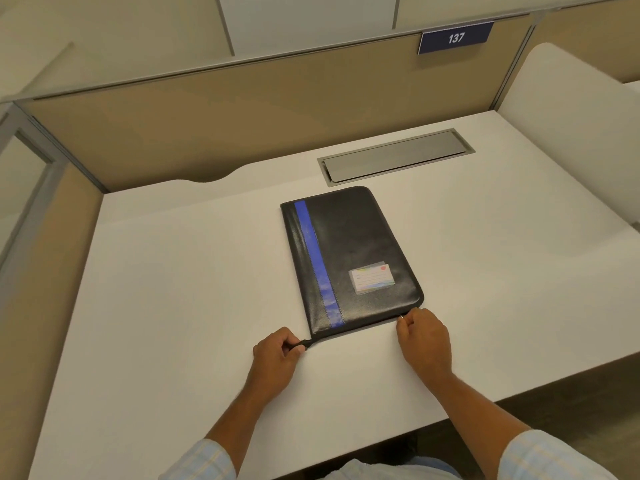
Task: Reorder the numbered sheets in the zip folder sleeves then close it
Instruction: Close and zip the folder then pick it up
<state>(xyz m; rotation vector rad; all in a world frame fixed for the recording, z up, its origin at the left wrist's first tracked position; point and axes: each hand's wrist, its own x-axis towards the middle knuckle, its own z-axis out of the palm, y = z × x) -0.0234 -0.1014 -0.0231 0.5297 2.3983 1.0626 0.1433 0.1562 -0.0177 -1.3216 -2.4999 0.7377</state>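
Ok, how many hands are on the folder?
2: left hand pinches the zip tail at the folder's near left corner; right hand holds the zip pull at the near right.

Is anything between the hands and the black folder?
Nothing visible. On the folder, the left hand pinches the black tab at the near-left corner; the right hand pinches the zip pull at the near-right corner.

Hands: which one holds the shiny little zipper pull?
The right hand, at the near right corner of the black leather zip folder, pinches the small silver zipper pull. The left hand pinches a black zip tab.
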